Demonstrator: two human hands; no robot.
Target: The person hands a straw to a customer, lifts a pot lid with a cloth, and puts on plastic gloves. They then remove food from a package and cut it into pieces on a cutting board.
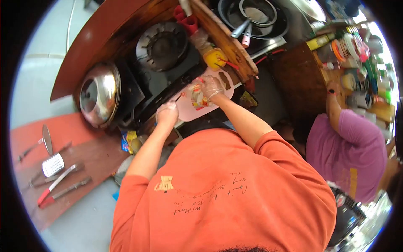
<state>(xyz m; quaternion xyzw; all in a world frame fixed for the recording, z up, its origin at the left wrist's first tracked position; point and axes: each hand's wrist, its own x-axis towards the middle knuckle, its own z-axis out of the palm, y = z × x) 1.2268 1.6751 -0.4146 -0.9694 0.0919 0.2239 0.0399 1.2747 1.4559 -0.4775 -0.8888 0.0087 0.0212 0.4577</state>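
A pink cutting board (191,114) lies in front of the stove, with chopped red, white and yellow food (197,94) on it. My left hand (167,112), in a clear plastic glove, is closed at the board's left edge around the handle of a small knife, whose thin dark blade points towards the food. My right hand (213,87), also gloved, rests at the right side of the food with its fingers bent down on it. What its fingertips hold is too small to make out.
A gas burner (161,46) and a shiny metal wok lid (100,95) are beyond the board. A yellow cup (215,59) stands behind my right hand. Utensils lie at left. Pans (254,17) are at upper right. A person in purple (348,155) reaches towards jars at right.
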